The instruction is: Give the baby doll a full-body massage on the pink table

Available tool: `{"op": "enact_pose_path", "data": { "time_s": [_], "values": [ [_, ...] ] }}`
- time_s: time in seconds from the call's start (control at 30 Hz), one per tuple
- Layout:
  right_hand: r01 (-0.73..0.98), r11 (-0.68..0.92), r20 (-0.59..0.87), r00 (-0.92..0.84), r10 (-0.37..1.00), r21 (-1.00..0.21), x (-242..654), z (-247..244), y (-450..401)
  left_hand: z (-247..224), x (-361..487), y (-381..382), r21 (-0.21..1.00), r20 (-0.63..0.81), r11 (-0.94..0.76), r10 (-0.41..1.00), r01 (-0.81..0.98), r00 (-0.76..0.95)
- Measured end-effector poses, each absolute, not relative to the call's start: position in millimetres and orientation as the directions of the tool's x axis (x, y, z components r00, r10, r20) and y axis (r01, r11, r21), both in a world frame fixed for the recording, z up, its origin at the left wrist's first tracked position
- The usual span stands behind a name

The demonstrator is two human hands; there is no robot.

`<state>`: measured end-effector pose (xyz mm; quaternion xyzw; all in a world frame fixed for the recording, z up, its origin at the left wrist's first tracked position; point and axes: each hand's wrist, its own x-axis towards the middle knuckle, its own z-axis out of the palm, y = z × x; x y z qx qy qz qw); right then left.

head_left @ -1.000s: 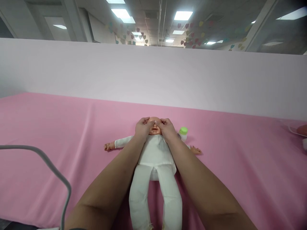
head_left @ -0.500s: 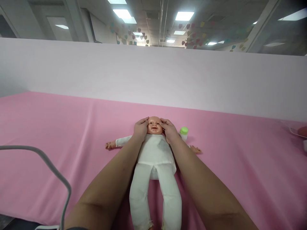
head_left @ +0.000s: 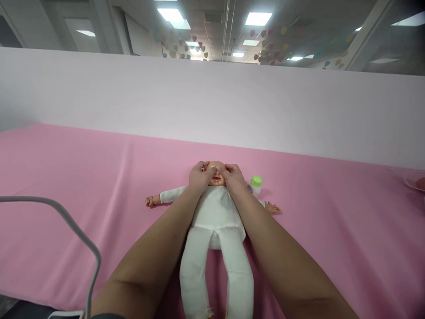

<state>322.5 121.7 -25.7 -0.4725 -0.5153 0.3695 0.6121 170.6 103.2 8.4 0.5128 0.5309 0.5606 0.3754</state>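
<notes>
A baby doll (head_left: 217,210) in a white top and trousers lies on its back, arms spread and head away from me. My left hand (head_left: 199,177) cups the left side of its head, thumb resting on the face near the nose. On the other side my right hand (head_left: 233,179) does the same, and the two thumbtips almost meet between the doll's eyes. The thumbs cover the eyes, while the mouth shows below them. Just right of my right hand stands a small clear bottle (head_left: 256,186) with a bright green cap, partly hidden by that hand.
Pink cloth (head_left: 325,212) covers the table, with a white panel (head_left: 212,102) along its far side. A grey cable or bent tube (head_left: 73,223) curves in from the left. At the right edge sits a partly visible dish (head_left: 413,184) with something reddish in it.
Both thumbs have moved inward from the sides of the doll's face to its middle, now covering the eyes. The doll lies in the same place, and the camera view has shifted slightly.
</notes>
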Motion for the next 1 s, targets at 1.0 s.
{"op": "enact_pose_path", "data": {
  "time_s": [1.0],
  "values": [
    [0.003, 0.268, 0.261, 0.234, 0.937, -0.964, 313.9, -14.2, 109.7, 4.9, 170.7, 108.0, 0.976, 0.204, -0.18, 0.95, 0.12, -0.238]
  ]
}}
